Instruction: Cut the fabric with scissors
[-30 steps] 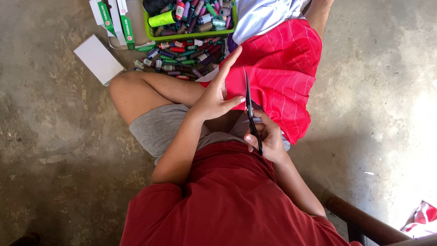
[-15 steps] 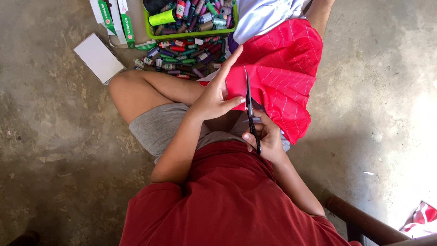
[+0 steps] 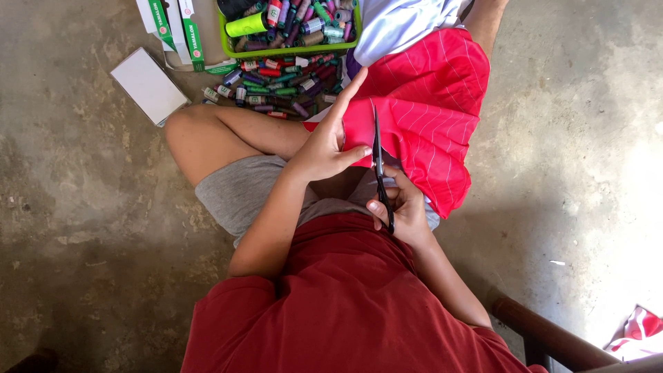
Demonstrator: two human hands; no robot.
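I sit on a concrete floor with a red cloth with thin white stripes spread over my lap and right knee. My left hand lies on the cloth's left edge, thumb pinching it and fingers stretched forward. My right hand grips the handles of black scissors. Their blades point away from me along the cloth's edge, right beside my left thumb. A white cloth lies past the red one.
A green tray full of thread spools stands ahead, with several loose spools spilled in front of it. White and green boxes and a flat white box lie at the upper left. A dark wooden bar is at lower right.
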